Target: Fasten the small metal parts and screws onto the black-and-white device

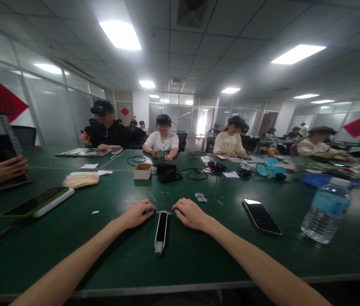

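A long, narrow T-shaped part (160, 233) in grey and black lies on the green table between my hands, its wider grey tip toward me. A thin crossbar runs along its far end. My left hand (138, 213) rests on the table, with its fingers pinched at the left end of that crossbar. On the other side my right hand (190, 213) has its fingers curled in at the right end; the fingertips are partly hidden. Small grey-white pieces (200, 197) lie just beyond my right hand.
A phone (262, 216) and a water bottle (326, 210) are at the right. A green-edged phone (36, 202) lies left, near a plastic bag (81, 179). Ahead are a small open box (142, 171), a black box (167, 169) and a blue fan (269, 167). Several people sit opposite.
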`<state>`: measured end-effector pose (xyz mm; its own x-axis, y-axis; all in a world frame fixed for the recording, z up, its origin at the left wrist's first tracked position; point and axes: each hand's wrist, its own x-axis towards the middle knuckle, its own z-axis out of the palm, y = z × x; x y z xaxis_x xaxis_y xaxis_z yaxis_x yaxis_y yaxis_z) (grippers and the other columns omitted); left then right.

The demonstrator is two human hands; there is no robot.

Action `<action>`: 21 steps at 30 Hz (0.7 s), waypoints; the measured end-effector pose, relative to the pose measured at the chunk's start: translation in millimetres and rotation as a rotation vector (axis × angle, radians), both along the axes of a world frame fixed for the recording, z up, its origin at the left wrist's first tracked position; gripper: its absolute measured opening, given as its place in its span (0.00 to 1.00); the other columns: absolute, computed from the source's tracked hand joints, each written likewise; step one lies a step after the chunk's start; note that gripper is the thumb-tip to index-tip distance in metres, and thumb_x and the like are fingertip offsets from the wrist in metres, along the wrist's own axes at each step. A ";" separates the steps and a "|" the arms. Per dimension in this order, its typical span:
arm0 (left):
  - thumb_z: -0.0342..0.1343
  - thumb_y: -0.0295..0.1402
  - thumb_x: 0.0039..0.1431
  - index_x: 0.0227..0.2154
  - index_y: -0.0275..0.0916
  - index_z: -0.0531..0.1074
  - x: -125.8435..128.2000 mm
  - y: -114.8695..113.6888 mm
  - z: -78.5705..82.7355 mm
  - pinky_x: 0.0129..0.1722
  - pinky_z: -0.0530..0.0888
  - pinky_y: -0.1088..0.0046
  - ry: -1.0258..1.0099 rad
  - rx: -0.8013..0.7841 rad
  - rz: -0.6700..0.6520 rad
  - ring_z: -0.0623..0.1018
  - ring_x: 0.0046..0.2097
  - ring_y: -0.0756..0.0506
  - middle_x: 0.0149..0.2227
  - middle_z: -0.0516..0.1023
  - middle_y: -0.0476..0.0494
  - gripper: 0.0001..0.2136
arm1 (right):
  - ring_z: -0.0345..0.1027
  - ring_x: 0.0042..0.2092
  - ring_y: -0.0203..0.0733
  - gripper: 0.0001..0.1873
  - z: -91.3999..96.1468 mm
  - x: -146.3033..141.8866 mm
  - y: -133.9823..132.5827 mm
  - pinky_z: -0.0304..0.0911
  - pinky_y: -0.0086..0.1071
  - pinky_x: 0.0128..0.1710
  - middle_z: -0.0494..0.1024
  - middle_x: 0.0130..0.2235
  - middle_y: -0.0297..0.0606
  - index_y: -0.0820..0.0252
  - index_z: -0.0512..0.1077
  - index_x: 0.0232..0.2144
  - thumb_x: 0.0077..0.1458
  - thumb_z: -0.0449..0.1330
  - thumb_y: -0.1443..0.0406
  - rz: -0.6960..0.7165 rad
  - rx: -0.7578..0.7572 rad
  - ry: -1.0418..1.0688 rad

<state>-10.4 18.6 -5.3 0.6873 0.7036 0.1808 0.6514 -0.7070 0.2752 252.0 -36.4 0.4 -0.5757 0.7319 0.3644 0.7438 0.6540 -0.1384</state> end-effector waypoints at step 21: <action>0.52 0.32 0.58 0.36 0.40 0.75 -0.7 -3.6 14.1 0.40 0.72 0.70 0.056 -0.118 0.099 0.77 0.41 0.44 0.39 0.78 0.44 0.08 | 0.68 0.45 0.41 0.11 -1.0 -4.8 -7.7 0.65 0.35 0.47 0.75 0.44 0.42 0.63 0.72 0.44 0.60 0.54 0.68 0.040 -0.167 0.134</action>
<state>-11.1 15.0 8.7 0.6205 0.7822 0.0563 0.7329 -0.6039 0.3133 247.2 -44.2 -0.6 -0.5605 0.7659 0.3149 0.6852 0.6425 -0.3430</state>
